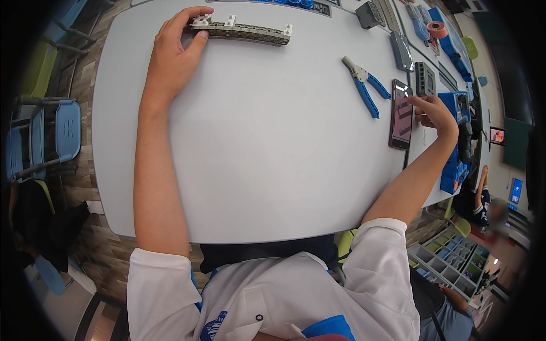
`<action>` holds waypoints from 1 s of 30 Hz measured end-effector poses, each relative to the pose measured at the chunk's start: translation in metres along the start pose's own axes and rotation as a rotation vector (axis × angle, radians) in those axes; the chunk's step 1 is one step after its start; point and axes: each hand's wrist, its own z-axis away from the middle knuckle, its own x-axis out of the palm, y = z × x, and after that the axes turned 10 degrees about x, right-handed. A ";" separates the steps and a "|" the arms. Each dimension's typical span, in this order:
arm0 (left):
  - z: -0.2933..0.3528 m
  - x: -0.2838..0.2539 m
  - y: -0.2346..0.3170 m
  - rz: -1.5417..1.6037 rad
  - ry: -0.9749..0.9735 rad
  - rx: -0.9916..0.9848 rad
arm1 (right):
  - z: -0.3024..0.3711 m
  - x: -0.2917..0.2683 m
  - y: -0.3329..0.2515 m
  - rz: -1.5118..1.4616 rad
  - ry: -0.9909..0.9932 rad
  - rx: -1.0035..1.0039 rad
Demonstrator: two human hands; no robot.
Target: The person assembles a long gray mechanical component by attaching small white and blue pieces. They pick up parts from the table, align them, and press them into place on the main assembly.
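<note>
View from above the white table (273, 159). My left hand (173, 57) lies at the far left corner, thumb and fingers closed around the left end of a long grey beam (242, 29) built from snap-together parts; the beam lies flat along the far edge, its right end free. My right hand (435, 111) is at the right edge, fingers loosely curled and holding nothing, with the fingertips touching the screen of a phone (401, 113) that lies flat on the table. Blue-handled pliers (364, 85) lie just beside the phone, towards the middle of the table. A dark grey block (424, 78) sits just beyond the phone, and a blue tray (455, 142) of parts stands at the right edge, partly behind my right hand.

In my judgement, the beam is best kept pressed flat against the table while I consult the phone, gripped near its end so that its small white connectors are not knocked loose. A light touch on the screen should keep the phone from sliding towards the edge.
</note>
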 end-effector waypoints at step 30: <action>0.000 0.001 -0.002 -0.037 0.025 0.002 | -0.004 0.002 -0.002 -0.056 -0.002 0.006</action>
